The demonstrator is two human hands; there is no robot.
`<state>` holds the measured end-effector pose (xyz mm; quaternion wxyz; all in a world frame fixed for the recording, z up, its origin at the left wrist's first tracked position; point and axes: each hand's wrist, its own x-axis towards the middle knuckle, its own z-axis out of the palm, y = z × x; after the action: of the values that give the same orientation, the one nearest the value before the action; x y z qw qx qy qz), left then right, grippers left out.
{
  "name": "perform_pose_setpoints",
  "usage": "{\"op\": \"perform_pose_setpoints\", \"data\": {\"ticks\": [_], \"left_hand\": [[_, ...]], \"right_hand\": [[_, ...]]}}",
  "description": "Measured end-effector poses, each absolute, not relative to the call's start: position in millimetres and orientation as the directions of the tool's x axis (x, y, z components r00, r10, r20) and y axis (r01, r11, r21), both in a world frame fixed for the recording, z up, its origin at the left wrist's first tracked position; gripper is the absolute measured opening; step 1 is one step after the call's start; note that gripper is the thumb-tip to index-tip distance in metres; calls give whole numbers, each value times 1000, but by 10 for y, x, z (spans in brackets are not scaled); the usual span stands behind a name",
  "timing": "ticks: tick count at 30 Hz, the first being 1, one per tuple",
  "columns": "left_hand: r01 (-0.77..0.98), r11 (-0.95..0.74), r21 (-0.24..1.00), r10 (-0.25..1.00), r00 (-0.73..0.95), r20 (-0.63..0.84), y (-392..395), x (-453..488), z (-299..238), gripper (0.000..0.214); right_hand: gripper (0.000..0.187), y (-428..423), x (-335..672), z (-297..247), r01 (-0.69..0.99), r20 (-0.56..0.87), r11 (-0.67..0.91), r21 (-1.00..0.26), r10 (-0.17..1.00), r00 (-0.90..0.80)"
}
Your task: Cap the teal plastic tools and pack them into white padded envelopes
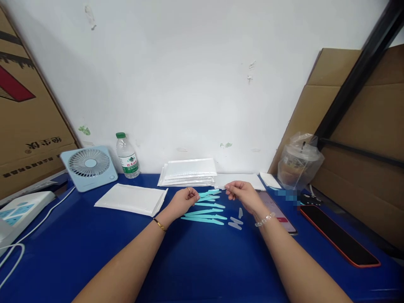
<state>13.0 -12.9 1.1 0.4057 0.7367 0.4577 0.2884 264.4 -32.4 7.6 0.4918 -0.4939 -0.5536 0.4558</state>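
Over a blue table (195,265), my left hand (183,201) is closed around the end of a light teal plastic stick (210,193). My right hand (241,194) pinches something small and clear at its fingertips, just right of that stick. Below the hands lie several teal sticks (204,214) in a loose row. Three small clear caps (236,221) lie to their right. A gold bracelet is on my left wrist and a bead bracelet on my right.
A stack of white pouches (188,171) and a single white pouch (132,198) lie behind. A small blue fan (89,167) and water bottle (127,155) stand at the wall. Two phones (339,235) lie right, near a bagged cup (298,162). Cardboard flanks both sides.
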Motion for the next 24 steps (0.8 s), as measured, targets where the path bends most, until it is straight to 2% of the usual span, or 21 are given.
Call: {"op": "perform_pose_setpoints", "data": {"ticks": [8,11,14,16,18,20,24], "left_hand": [[433,-287,855,891,449,71,-89,152,-73,29],[544,-358,759,898,422,121,-73,133,-85,28],[686,-427,588,902,370,223,-91,112,-37,25],[734,-470,489,882,382,275,-132,111,16,28],[733,-521,438,853,453,258,-189,122,63,26],[714,-564,415,822,533,201,-245,144,85,23],[718,-574,393,806,581,115,-302,194,54,10]], "right_hand": [[35,-345,2462,31,121,95,113,-986,984,-151],[33,-336,2512,42,293,103,149,-944,981,-166],[28,-355,2742,122,536,134,195,-821,979,-151],[22,-388,2935,182,627,71,209,-751,969,-238],[22,-419,3087,212,687,-50,192,-701,947,-317],[23,-427,3162,195,737,-117,191,-648,932,-344],[10,-385,3112,96,776,-158,185,-602,926,-343]]}}
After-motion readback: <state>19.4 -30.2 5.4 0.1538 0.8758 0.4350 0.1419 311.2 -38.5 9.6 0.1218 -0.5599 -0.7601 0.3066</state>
